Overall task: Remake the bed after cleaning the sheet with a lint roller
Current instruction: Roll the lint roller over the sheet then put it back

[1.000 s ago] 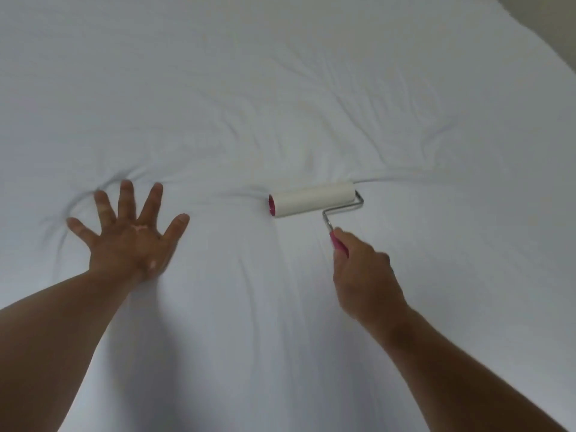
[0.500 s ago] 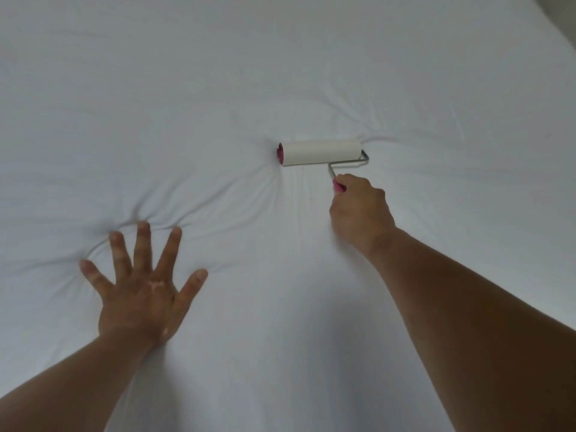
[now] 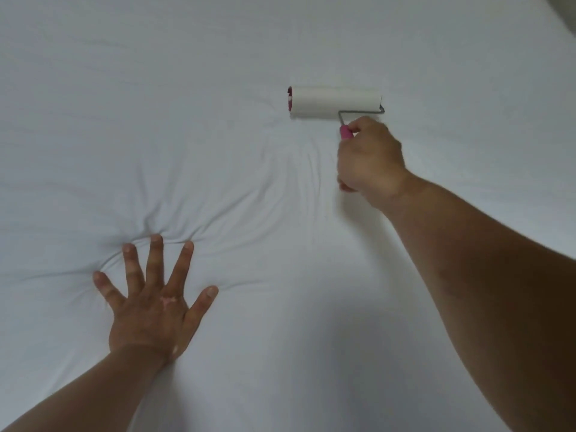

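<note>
While the left hand (image 3: 149, 316) lay flat on the white sheet (image 3: 187, 104), its fingers (image 3: 155, 260) were straight and spread wide apart, and they held nothing. The sheet was bunched into little folds (image 3: 174, 232) just past them. The right hand (image 3: 371, 157) was farther up the bed, wrapped tight around the pink handle (image 3: 345, 132) of the lint roller (image 3: 335, 102). The white roll lay on its side on the sheet, just past that hand. A thin grey wire (image 3: 361, 111) joined it to the handle. More soft folds ran between the two hands, which were well apart.
</note>
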